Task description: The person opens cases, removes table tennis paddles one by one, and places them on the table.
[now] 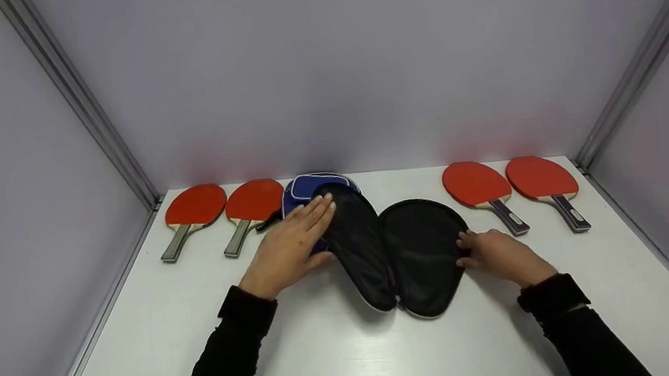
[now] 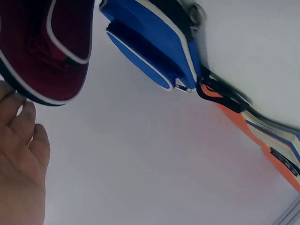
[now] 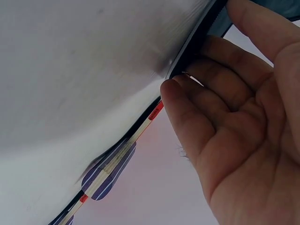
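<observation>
An unfolded table tennis paddle case (image 1: 424, 247), black inside, lies spread in the middle of the table with its left half raised. Its dark red outside with white piping shows on the case (image 2: 70, 82) in the left wrist view. My left hand (image 1: 297, 243) rests straight fingers on the inner face of the left half. On the other side, my right hand (image 1: 501, 255) pinches the right half's edge between thumb and fingers. Behind the left half, partly hidden, is a blue paddle case (image 1: 313, 184) with white piping.
Two red paddles with grey handles, an outer paddle (image 1: 194, 206) and an inner paddle (image 1: 256, 201), lie at the back left. At the back right are two more, a nearer paddle (image 1: 474, 183) and a farther paddle (image 1: 542, 177). Walls (image 1: 324, 74) enclose the white table (image 1: 350, 362).
</observation>
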Demonstrator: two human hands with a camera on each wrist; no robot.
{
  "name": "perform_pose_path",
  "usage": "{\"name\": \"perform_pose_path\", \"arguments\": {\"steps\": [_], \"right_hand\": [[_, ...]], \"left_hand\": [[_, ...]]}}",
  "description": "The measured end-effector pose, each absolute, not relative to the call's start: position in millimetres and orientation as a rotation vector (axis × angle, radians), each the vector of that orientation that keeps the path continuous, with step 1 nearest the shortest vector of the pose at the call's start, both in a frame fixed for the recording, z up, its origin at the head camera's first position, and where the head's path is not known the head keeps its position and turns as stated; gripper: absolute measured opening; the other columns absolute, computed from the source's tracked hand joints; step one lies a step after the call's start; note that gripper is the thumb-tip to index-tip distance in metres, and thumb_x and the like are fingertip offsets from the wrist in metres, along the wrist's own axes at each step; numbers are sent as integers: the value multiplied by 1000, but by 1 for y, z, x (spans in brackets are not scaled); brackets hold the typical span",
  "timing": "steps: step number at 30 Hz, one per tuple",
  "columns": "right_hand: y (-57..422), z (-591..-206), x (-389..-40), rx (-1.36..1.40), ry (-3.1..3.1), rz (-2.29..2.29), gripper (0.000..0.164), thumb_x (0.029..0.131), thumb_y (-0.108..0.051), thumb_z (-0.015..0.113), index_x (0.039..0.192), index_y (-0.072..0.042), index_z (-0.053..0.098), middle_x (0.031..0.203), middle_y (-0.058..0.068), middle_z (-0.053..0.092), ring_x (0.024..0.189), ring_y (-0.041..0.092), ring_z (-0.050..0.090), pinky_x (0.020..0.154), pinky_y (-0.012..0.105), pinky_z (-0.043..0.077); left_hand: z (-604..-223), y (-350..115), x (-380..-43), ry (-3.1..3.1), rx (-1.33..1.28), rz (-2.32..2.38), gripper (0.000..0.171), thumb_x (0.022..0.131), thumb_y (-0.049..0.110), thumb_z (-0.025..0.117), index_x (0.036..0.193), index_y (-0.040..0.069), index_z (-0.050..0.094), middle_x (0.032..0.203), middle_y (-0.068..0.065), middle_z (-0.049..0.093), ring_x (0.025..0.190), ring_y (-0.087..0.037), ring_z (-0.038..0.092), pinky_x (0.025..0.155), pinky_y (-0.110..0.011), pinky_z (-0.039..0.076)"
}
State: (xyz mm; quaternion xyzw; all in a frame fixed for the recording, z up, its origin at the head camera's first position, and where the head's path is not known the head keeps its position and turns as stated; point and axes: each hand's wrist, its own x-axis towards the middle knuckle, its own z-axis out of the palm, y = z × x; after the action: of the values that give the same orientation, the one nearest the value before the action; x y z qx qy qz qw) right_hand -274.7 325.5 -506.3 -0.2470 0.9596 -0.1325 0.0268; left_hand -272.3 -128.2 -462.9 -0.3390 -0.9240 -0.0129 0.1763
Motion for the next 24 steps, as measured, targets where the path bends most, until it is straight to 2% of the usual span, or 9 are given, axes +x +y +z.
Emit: {"name": "perform_pose_path", "arguments": {"steps": [6,11,17,24], "right_hand": [[327,-504,-274,-745,2946,-416,47,106,-23,88,142,6,81,151,36,75,138,57,76,114,68,65],[327,-504,-274,-729,2926,-430,47,107,-24,87,144,5,80,154,35,73,141,58,74,117,69,63],[326,-503,-273,-733,2929,-422,47,107,-24,87,144,4,81,154,35,73,141,58,74,117,69,63],[327,-502,-273,-722,2939,-421,48,108,-24,87,145,5,80,155,35,72,140,59,74,116,69,64]], "left_hand": [[-460,-101,-277,-2615,-866,-228,109,106,50,86,186,5,29,196,-11,28,181,-29,37,148,-51,36],[-459,-78,-285,-2677,-826,-375,117,108,61,77,187,1,16,198,-15,19,184,-33,29,150,-54,31],[-466,-61,-300,-2790,-828,-697,118,110,67,70,189,9,4,199,-10,11,186,-31,21,152,-50,24],[-481,-33,-321,-2809,-835,-961,115,107,62,82,191,24,14,196,-4,31,180,-35,38,150,-53,33]]}}
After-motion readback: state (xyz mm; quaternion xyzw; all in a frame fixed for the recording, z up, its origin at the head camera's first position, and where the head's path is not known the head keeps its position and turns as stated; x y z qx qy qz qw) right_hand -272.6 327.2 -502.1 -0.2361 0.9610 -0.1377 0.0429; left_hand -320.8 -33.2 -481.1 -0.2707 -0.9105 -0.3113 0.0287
